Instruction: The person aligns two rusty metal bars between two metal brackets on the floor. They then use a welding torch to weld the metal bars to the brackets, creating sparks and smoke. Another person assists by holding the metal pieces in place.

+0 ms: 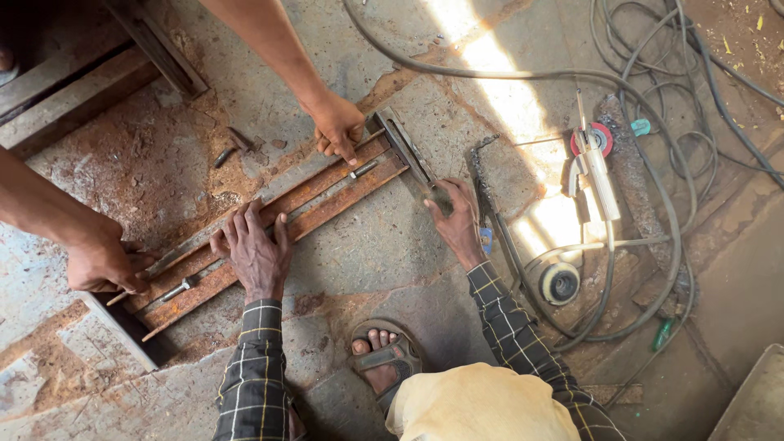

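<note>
Our left hand (pixel 255 253) lies spread and flat on the rusty flat bars (pixel 278 216), pressing them down on the concrete floor so they stay put, it seems. Our right hand (pixel 457 224) pinches the end of the steel angle piece (pixel 408 151) laid across the bars' far end, as if to square it. A co-worker's hand (pixel 339 126) presses that same end; another hand (pixel 102 263) grips the near end, beside a bolt (pixel 175 288). An angle grinder (pixel 594 167) and cables (pixel 653 98) lie toward the floor's right edge.
</note>
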